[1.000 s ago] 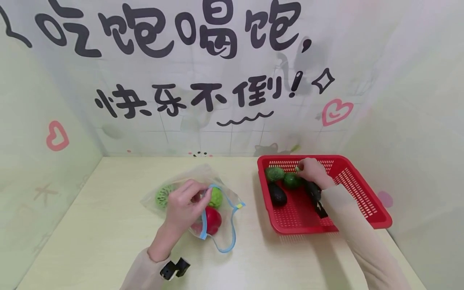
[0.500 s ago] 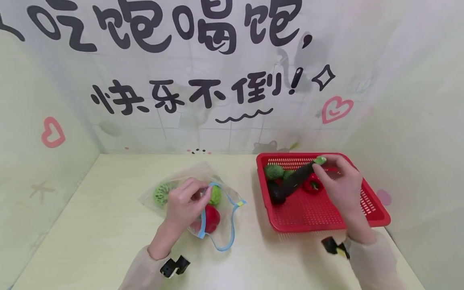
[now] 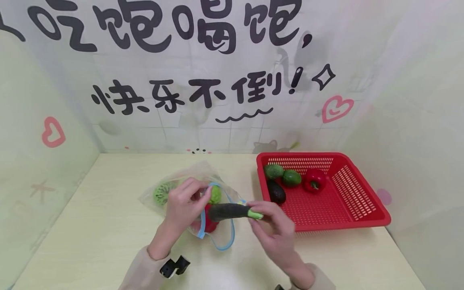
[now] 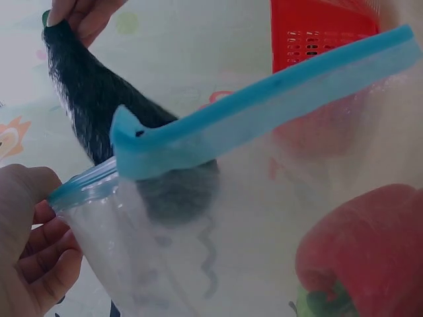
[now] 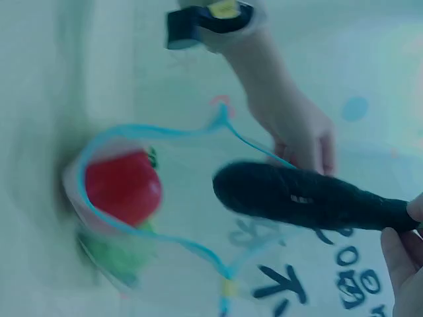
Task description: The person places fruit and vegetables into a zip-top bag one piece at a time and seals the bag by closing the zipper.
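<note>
My right hand (image 3: pixel 276 235) pinches a long, dark eggplant (image 3: pixel 230 211) by its light green stem end. The eggplant's thick end points left, over the mouth of a clear zip bag (image 3: pixel 198 170) with a blue zipper strip (image 4: pixel 264 99). In the left wrist view its thick end shows through the bag's film, below the strip. My left hand (image 3: pixel 185 204) pinches the bag's edge at the zipper, holding the mouth apart. Inside lie a red bell pepper (image 4: pixel 367 247), a bumpy light green piece (image 3: pixel 215 195) and a round green piece with dark streaks (image 3: pixel 161 194).
A red plastic basket (image 3: pixel 348 223) stands to the right. It holds a red bell pepper (image 3: pixel 314 180), a dark avocado-like fruit (image 3: pixel 276 192) and two green fruits, one (image 3: pixel 291 178) nearer the pepper. Printed walls enclose the pale tabletop (image 3: pixel 90 225) at the back and sides.
The right hand has lifted the eggplant out of the basket and carried it left to the bag's mouth. The basket's red pepper now shows fully. The left hand keeps its hold on the bag.
</note>
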`<action>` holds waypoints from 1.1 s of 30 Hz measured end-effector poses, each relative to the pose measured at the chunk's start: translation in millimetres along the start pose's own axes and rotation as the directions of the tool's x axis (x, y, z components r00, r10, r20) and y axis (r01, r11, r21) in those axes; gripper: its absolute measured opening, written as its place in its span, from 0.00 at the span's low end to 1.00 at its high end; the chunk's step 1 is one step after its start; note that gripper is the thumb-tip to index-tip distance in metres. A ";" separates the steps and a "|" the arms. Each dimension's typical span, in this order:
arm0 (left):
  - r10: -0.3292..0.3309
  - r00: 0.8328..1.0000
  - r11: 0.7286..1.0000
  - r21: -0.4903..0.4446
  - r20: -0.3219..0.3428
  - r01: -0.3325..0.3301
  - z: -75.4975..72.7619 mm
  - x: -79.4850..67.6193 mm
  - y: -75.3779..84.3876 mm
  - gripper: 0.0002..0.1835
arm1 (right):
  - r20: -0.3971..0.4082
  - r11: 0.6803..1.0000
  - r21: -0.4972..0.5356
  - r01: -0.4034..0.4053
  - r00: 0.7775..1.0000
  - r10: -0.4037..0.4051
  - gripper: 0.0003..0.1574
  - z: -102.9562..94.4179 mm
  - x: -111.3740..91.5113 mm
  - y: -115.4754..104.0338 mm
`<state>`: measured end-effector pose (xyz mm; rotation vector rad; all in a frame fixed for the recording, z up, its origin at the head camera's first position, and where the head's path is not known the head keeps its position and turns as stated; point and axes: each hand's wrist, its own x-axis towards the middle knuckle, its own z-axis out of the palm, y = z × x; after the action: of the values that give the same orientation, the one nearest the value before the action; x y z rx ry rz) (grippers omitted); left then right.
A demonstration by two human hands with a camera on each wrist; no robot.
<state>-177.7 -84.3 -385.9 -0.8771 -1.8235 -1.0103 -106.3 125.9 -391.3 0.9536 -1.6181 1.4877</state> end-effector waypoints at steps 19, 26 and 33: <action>0.016 1.000 1.000 0.009 0.008 -0.016 1.0 -3.5 1.2 0.15 | -0.018 0.994 -0.105 0.019 1.000 -0.021 0.10 89.4 -20.4 34.8; 0.053 0.999 0.999 0.014 -0.012 -0.052 3.1 -3.6 1.3 0.16 | 0.077 0.985 -0.174 -0.020 0.996 0.034 0.10 104.5 -22.3 57.9; 0.050 0.999 0.999 0.002 0.005 -0.050 3.4 -3.4 1.9 0.16 | 0.181 0.905 -0.335 -0.261 0.925 0.334 0.15 111.8 -30.1 78.2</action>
<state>-175.9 -81.1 -389.5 -0.9202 -1.7980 -0.9752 -165.1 20.2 -461.2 0.7487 -2.1768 1.2968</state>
